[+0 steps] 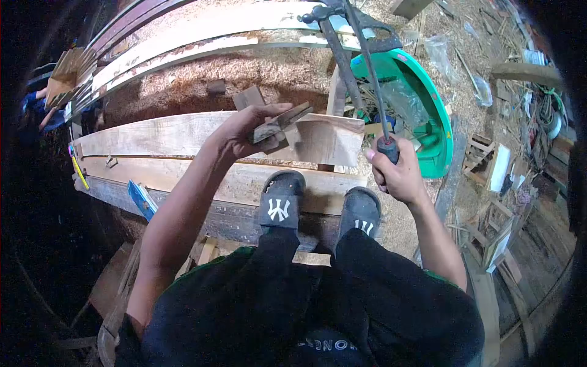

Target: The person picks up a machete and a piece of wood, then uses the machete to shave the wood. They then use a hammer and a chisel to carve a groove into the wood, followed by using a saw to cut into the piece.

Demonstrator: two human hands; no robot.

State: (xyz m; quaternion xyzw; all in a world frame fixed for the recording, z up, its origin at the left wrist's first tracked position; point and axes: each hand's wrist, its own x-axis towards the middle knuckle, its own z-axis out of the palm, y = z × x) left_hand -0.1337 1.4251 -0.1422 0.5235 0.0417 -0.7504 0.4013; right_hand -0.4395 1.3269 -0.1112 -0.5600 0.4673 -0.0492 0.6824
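Observation:
In my left hand is a small wooden piece, gripped between thumb and fingers over the planks. Its parts look crossed, and my fingers hide some of it. My right hand is wrapped round the dark handle of a long, thin metal-shafted tool, whose shaft points up and away past the top edge of the view. Beside that shaft a hammer lies with its head on the far boards. Under my left hand run pale planks.
A green plastic basin with clear plastic and scraps stands at right. Wood shavings cover the ground. My sandalled feet rest at the planks. Small wooden frames lie far right. Another person's hand shows at far left.

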